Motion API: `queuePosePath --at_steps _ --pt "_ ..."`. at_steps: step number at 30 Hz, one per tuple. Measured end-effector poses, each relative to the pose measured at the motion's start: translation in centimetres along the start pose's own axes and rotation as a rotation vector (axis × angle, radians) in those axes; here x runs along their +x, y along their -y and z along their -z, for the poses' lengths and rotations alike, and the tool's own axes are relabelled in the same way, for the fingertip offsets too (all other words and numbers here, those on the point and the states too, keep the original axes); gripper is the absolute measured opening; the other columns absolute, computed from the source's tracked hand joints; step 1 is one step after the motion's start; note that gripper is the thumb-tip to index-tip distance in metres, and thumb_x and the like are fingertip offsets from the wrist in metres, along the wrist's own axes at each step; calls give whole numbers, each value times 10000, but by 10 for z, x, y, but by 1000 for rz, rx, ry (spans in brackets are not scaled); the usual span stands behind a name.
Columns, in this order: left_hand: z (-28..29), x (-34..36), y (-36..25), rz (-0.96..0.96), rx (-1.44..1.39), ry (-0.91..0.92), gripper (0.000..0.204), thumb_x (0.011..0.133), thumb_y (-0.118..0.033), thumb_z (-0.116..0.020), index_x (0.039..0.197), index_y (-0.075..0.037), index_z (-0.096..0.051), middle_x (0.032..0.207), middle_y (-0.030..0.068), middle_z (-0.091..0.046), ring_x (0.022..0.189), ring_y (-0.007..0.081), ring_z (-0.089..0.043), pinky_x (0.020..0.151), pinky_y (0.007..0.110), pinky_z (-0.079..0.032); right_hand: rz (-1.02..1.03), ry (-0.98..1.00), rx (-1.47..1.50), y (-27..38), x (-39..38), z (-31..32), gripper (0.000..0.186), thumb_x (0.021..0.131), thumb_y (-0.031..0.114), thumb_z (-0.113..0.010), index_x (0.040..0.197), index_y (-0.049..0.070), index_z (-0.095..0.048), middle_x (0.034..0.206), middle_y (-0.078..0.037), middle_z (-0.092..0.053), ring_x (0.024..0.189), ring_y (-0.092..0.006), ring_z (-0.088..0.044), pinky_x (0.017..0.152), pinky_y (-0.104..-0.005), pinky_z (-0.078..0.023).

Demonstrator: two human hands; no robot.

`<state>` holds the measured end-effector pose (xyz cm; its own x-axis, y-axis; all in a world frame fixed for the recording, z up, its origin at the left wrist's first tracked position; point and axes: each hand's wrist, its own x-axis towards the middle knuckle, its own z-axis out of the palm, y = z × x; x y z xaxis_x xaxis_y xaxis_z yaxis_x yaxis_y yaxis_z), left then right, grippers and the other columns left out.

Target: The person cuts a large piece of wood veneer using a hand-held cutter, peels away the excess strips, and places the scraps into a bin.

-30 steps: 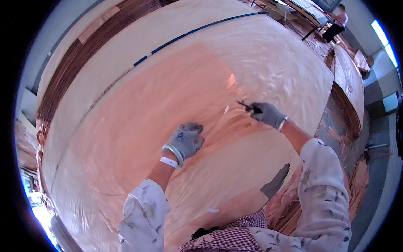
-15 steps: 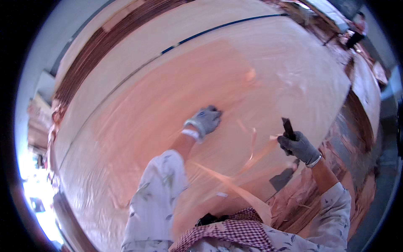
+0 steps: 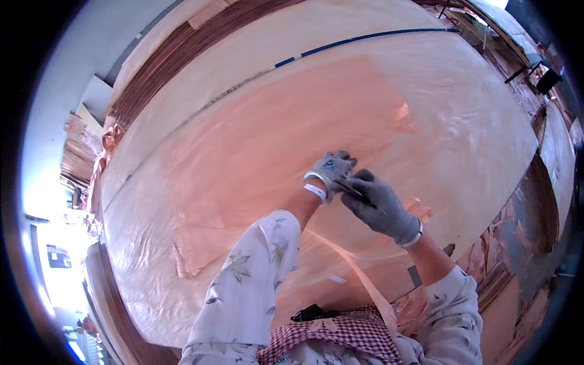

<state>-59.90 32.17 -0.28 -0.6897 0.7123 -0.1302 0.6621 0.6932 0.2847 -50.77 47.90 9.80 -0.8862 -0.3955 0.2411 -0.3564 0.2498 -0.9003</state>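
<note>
My left hand (image 3: 330, 172), in a grey glove, rests on the thin orange-pink veneer sheet (image 3: 255, 134) with its fingers on the surface. Just right of it, my gloved right hand (image 3: 383, 210) grips a dark, flat blade (image 3: 354, 187), seen nearly edge-on close to the left wrist. The veneer sheet lies over a broad, paler sheet (image 3: 468, 109) covering the stack. A narrow curling veneer strip (image 3: 359, 271) runs from under my forearms toward my checked apron (image 3: 331, 340). Loose scraps (image 3: 420, 210) show beyond the right wrist.
A long blue-and-grey rod (image 3: 365, 39) crosses the far side of the pale sheet. Behind it stands a brown layered veneer stack (image 3: 164, 70). Torn veneer pieces (image 3: 486, 261) litter the right side. A table (image 3: 517, 67) stands at the far right.
My right hand has moved left and in beside the left hand, bringing the dark blade with it. The whole view has shifted, and the person at the far right is no longer seen.
</note>
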Motion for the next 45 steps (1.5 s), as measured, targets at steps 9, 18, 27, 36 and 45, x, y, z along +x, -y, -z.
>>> queuePosePath --at_steps 9,18,27,36,45 --pt "8 -15 -11 27 -277 -218 282 781 -273 -581 1026 -134 -570 1112 91 -523 981 317 -519 831 403 -445 157 167 -124 -10 48 -21 127 829 102 -648 933 42 -604 898 -89 -604 868 -219 -558 772 -324 -463" --pt "9 -3 -1 104 -126 21 399 854 -177 -506 1252 -151 -532 1350 100 -458 1187 335 -466 996 387 -396 -222 147 456 -1 -24 7 121 832 124 -643 931 67 -603 1058 -88 -532 1024 -176 -512 860 -290 -395" --pt "-17 -23 -18 145 30 -294 366 849 -171 -526 1211 -158 -576 1281 61 -529 1095 271 -521 884 430 -435 -537 -250 414 -4 -38 92 118 898 109 -578 978 32 -538 810 -19 -557 650 -80 -529 590 -232 -448" --pt "-28 -31 -17 149 -86 -532 451 776 -145 -603 1224 -170 -552 1255 59 -532 1066 252 -536 862 415 -434 -622 -79 207 -106 25 16 245 857 170 -646 1013 38 -511 696 -12 -503 590 -99 -512 504 -275 -448" --pt "-23 -31 -26 46 99 -307 486 825 -335 -588 1280 -183 -510 1341 11 -491 1172 215 -497 877 452 -396 -633 -95 -259 -133 22 7 346 755 225 -720 943 20 -513 730 -151 -606 600 -239 -617 534 -362 -478"
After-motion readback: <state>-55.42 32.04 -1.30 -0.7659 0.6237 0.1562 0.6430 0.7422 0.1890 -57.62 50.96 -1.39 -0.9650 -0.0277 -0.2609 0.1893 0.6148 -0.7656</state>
